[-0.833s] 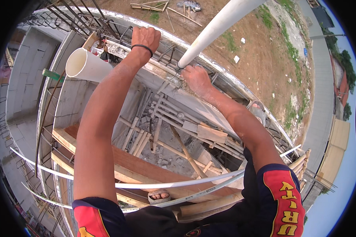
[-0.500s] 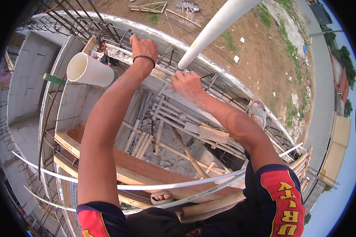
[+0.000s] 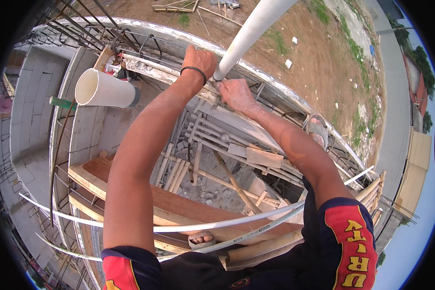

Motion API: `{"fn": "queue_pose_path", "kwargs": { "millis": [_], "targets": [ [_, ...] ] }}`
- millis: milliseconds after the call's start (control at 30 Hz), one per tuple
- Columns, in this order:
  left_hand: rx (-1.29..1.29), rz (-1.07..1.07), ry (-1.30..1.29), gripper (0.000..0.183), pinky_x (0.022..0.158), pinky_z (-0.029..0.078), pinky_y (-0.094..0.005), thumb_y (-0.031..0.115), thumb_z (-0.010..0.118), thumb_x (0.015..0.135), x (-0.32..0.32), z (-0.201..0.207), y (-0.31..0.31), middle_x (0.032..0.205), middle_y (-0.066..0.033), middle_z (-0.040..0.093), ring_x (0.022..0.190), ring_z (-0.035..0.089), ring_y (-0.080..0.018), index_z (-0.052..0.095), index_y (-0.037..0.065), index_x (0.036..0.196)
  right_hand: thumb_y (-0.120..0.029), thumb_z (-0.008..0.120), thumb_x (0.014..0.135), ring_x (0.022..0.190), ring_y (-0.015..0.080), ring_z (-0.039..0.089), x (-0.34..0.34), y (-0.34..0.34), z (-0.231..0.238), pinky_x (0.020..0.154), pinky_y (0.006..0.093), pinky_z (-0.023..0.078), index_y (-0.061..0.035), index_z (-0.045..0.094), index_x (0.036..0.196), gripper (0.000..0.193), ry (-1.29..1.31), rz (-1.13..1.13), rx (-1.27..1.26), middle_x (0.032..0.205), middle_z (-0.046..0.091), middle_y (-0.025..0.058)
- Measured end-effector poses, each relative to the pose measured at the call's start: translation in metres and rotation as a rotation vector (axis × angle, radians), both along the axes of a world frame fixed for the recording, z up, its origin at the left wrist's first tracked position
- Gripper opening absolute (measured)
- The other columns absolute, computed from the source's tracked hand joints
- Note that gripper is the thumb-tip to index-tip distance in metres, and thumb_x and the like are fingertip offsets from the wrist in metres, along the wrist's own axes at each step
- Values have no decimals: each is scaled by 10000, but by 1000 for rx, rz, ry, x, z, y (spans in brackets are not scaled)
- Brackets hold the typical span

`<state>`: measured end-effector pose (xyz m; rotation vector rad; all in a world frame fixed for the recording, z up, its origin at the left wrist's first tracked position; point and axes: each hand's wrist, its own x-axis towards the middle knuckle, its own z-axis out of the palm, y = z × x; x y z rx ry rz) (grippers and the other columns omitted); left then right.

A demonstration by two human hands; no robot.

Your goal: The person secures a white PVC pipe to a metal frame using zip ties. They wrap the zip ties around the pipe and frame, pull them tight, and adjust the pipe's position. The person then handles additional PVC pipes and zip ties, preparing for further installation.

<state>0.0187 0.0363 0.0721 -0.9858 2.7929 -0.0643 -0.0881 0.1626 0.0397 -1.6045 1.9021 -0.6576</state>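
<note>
Head view: a white pipe (image 3: 249, 38) slants up from the rebar-lined wall (image 3: 147, 26), its lower end between the curled left hand (image 3: 199, 61) and the bent-fingered right hand (image 3: 236, 93); whether either grips anything, I cannot tell. Good handling likely means steadying that end, fingertips clear of pinching underneath

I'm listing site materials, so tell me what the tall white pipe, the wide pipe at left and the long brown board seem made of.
The tall white pipe is probably satin plastic: smooth, softly shaded. The wide pipe looks like plastic too, matte, with a thin, even rim. The long brown board seems wood, perhaps plywood: flat, dull, reddish-brown face.
</note>
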Motion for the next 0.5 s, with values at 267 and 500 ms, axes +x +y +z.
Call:
{"fn": "queue_pose_path", "kwargs": {
  "millis": [267, 500],
  "targets": [
    [19, 282, 182, 365, 664, 547, -453, 410, 554, 914, 41, 8, -34, 847, -160, 699, 805, 691, -337, 731, 95, 862, -271, 683, 804, 763, 333, 676, -3, -15, 23, 719, 431, 516, -25, 700, 810, 247, -89, 1, 301, 794, 693, 174],
    [-142, 254, 159, 326, 653, 544, -406, 374, 552, 926, 70, 32, -62, 833, -129, 711, 794, 705, -297, 750, 119, 882, -255, 714, 785, 732, 300, 653, -6, -5, 15, 668, 424, 498, 5, 627, 767, 276, 71, -59, 214, 750, 663, 155]
  ]
}}
